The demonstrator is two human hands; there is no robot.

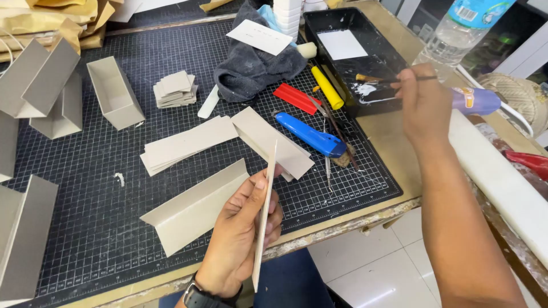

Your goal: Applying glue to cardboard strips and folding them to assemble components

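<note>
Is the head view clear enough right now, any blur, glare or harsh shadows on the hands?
Head view: even light, soft shadows; left hand and its cardboard strip sharp; right hand with brush slightly soft; mild sheen on the black tray.

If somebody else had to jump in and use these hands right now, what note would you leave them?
Left hand: grips a grey card strip on edge, thumb along its face, above the cutting mat.
Right hand: holds a thin brush with its tip in the white glue inside the black tray.
Nearby: a folded card piece lies just left of the held strip; stacks of flat strips and a finished open box sit further back.
Done: several card boxes are already folded up on the left.
Left: no glue shows on the held strip yet, and the loose strips are unassembled.
</note>
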